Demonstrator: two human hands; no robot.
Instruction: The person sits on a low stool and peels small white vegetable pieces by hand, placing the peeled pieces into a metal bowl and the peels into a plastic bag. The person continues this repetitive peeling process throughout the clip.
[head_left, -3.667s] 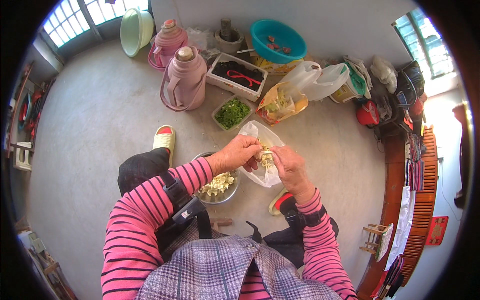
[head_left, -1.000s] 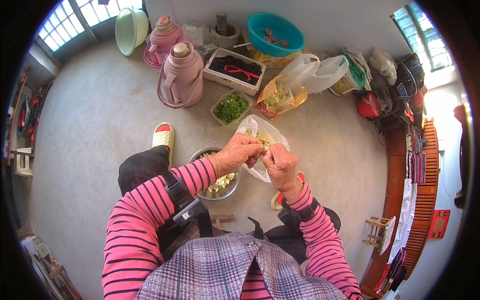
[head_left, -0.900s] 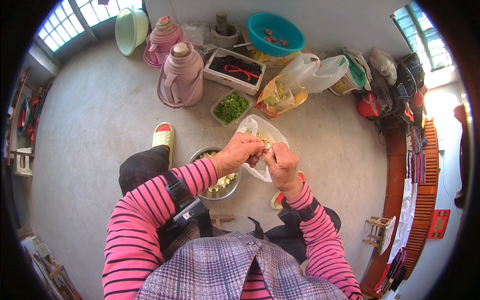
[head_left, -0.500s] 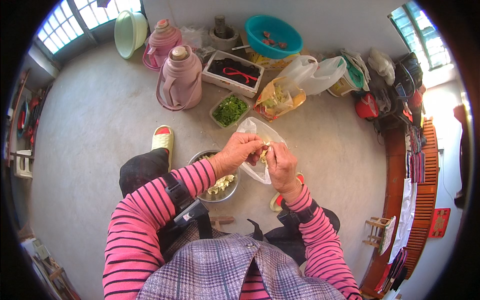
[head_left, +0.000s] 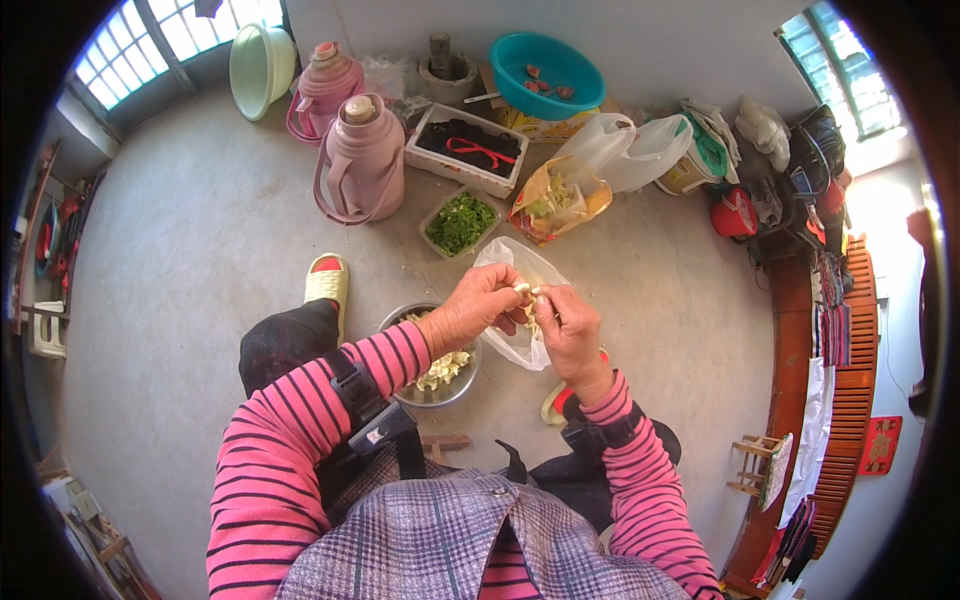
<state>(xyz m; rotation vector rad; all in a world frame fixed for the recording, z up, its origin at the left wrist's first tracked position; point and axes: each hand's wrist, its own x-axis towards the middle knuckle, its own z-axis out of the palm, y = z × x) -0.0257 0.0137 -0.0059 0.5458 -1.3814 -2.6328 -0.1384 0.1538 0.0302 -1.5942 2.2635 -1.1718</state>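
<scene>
My left hand [head_left: 487, 303] pinches a small, cream-coloured food piece [head_left: 522, 288] between thumb and fingertips. Close beside it, my right hand [head_left: 571, 332] pinches another small pale piece [head_left: 536, 291]; a narrow gap shows between the two. What kind of food this is, I cannot make out. Under both hands lies an open white plastic bag [head_left: 527, 256] with more pale pieces partly hidden in it. Below my left wrist, a round metal bowl [head_left: 477, 372] holds many cream-coloured pieces [head_left: 447, 372]; my left forearm covers part of it.
Ahead on the floor are a plastic box of chopped greens [head_left: 461, 223], a yellow printed bag [head_left: 559, 205] and a white foam box [head_left: 465, 150]. Two pink thermos flasks [head_left: 366, 160] stand left of these. A teal basin [head_left: 548, 78] is at the wall; a wooden stool [head_left: 757, 465] is right.
My fingertips have drawn slightly apart. The pale food, held together between both hands before, now shows as two separate pieces, one in each hand.
</scene>
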